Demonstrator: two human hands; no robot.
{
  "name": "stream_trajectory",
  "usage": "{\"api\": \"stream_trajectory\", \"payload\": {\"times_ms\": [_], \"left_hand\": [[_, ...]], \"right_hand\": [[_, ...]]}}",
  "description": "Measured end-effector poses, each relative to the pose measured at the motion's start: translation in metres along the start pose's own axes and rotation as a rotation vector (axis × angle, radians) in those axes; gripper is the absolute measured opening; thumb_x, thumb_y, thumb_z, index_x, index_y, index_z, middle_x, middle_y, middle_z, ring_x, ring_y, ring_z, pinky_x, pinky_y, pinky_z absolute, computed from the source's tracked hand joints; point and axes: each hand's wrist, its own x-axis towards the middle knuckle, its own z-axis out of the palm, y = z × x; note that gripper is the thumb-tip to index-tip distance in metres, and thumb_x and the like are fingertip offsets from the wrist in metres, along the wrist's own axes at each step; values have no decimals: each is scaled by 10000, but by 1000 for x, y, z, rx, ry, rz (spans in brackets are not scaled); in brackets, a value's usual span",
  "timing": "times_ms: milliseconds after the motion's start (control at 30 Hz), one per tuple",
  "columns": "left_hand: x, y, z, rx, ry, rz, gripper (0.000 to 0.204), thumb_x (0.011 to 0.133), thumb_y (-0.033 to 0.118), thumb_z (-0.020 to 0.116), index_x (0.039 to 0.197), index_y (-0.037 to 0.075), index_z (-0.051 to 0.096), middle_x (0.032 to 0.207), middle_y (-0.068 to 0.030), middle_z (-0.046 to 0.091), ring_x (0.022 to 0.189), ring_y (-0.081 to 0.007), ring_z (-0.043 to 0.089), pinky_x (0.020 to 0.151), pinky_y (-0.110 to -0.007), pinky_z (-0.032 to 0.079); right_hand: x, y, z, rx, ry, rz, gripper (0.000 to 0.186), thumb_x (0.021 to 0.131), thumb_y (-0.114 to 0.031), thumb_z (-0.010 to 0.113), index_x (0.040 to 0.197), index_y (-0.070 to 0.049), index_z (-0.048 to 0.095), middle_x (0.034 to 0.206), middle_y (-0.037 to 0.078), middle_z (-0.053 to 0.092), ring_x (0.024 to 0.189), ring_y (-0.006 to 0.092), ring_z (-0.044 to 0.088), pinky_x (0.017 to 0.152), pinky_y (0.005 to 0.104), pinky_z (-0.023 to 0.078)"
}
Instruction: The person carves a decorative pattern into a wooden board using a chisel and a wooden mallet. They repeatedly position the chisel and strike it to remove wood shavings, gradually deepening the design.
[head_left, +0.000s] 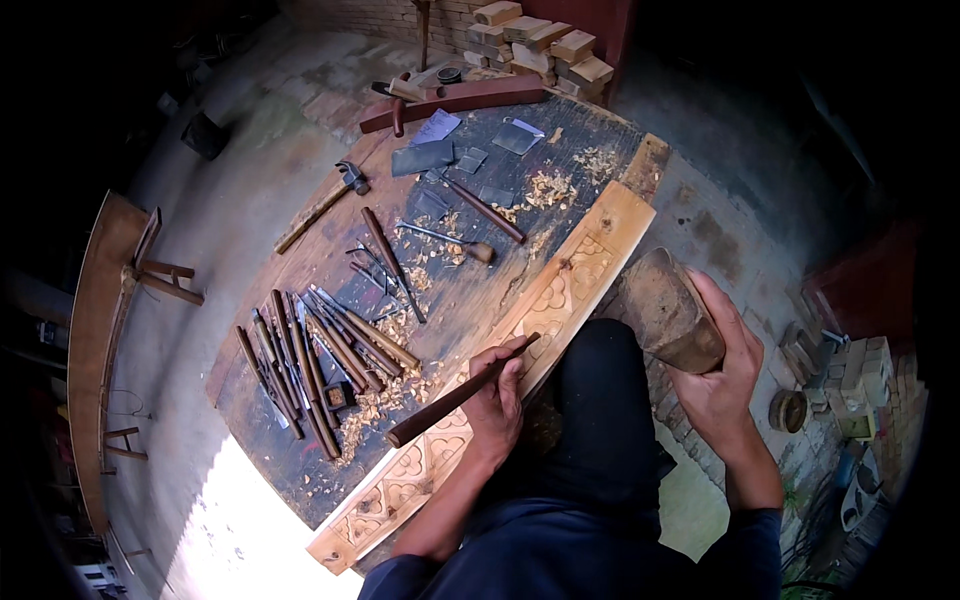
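Observation:
A long pale wooden board (596, 222) lies along the bench's near edge, with flower-like shapes carved or outlined down its length. Over its middle, my left hand (493, 405) is closed around a carving chisel (440, 408) with a dark wooden handle. The chisel is tilted, its thick end to the lower left and its narrow end near the board's pattern. Whether the tip touches the wood I cannot tell. To the right of the board, my right hand (728, 365) grips a worn brown wooden mallet block (672, 312), held apart from the chisel.
Several chisels (318, 350) lie bunched on the bench's left part, among wood shavings (375, 408). A claw hammer (318, 210), a brush-like tool (448, 238), sandpaper sheets (422, 157) and a long red-brown wooden plane (460, 103) lie farther off. Wood blocks (545, 45) are stacked beyond.

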Motion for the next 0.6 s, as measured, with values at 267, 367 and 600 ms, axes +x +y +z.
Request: {"api": "stream_trajectory", "payload": {"times_ms": [267,367,600], "left_hand": [[-6,-6,3,105,-98,-8,127,1082,39,615,1176,-11,544,1224,-187,753,1125,-243,718,982,-341,556],[-4,2,4,151,-126,-5,123,1086,38,604,1177,-9,536,1232,-187,746,1151,-254,714,999,-356,552],[-2,16,3,352,-182,94,118,1089,44,599,1171,-8,533,1237,-204,733,1173,-267,709,993,-364,560]], "right_hand": [[9,1,14,64,-29,-25,714,713,92,842,1393,-37,665,1186,190,751,1035,357,766,868,387,609],[12,0,15,74,-44,-43,718,707,87,838,1391,-48,668,1180,187,751,1026,368,763,852,395,616],[16,-4,15,94,-59,-74,733,691,62,843,1392,-59,670,1183,180,753,1018,362,764,850,403,623]]}}
